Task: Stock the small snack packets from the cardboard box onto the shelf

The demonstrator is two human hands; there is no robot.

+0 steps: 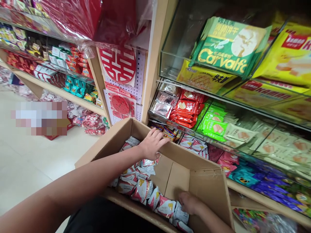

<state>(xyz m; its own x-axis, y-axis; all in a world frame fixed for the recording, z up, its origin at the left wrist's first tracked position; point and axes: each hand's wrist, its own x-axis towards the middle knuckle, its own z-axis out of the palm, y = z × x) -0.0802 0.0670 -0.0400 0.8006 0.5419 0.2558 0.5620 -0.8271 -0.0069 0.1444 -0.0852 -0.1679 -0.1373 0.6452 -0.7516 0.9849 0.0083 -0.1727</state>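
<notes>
A cardboard box [206, 178] stands tilted before me with its top open. Small white and pink snack packets [143, 189] are lined up along its near side and heaped at its left end. My left hand [153, 144] hooks its fingers over the far rim, the thumb on the inner side. Down in the right part of the box is my right hand [189, 202], its fingers curled beside the packets at the near end of the row. Whatever its fingers hold, if anything, is hidden.
Shelves of wrapped biscuits, including a green packet [225, 45] and red packets [187, 108], rise behind the box. White and pink packets [194, 144] lie in a lower bin. Bagged goods [93, 121] line the tiled floor [26, 165] at left. Red plastic-wrapped goods [97, 19] hang above.
</notes>
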